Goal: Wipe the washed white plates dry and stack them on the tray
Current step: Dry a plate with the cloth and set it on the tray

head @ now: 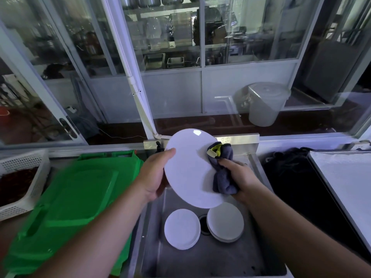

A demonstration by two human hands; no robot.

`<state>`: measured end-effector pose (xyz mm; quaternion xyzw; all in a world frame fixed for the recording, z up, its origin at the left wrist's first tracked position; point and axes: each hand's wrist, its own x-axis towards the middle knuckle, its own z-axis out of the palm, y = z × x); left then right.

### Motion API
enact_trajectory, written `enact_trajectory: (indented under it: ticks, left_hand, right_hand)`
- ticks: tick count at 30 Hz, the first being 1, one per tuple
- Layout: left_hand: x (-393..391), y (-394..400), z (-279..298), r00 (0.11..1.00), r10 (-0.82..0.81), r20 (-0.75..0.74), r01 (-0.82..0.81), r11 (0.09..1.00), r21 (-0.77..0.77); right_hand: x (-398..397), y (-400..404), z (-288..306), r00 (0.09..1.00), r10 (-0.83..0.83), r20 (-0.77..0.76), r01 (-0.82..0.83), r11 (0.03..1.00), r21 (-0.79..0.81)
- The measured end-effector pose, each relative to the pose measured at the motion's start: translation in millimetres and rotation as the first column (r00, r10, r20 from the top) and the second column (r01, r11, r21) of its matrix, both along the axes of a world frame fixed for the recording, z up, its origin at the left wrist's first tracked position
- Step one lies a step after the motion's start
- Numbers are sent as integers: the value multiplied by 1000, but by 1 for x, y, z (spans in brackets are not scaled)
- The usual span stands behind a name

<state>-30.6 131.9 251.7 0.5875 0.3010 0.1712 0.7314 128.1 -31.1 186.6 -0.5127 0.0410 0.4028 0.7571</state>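
Plate, white, tilted above sink: left hand grips its left rim, thumb on face; right hand presses clutched grey cloth against its right side.

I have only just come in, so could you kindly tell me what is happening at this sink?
A person is drying a round white plate over the steel sink. The left hand grips its edge; the right hand presses a crumpled grey cloth against its face. Two small stacks of white plates lie in the basin.
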Motion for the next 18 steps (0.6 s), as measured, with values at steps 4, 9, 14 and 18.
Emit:
enact_trajectory:
  ticks: [4,9,14,18]
  left_hand:
    - [5,-8,4,996,74,47,-77,994,76]
    - [5,-22,-8,986,125,110,-136,985,104]
    - [7,-47,-42,977,197,85,-214,905,367]
    - [6,-63,-56,970,211,120,-241,891,385]
  right_hand:
    - [9,6,3,1000,5,-11,-5,1000,-19]
    - [7,9,-13,993,-35,-109,33,999,-21]
    - [-28,27,-41,951,-219,-219,204,975,-88]
    - [-40,25,-44,938,-266,-221,249,963,-105]
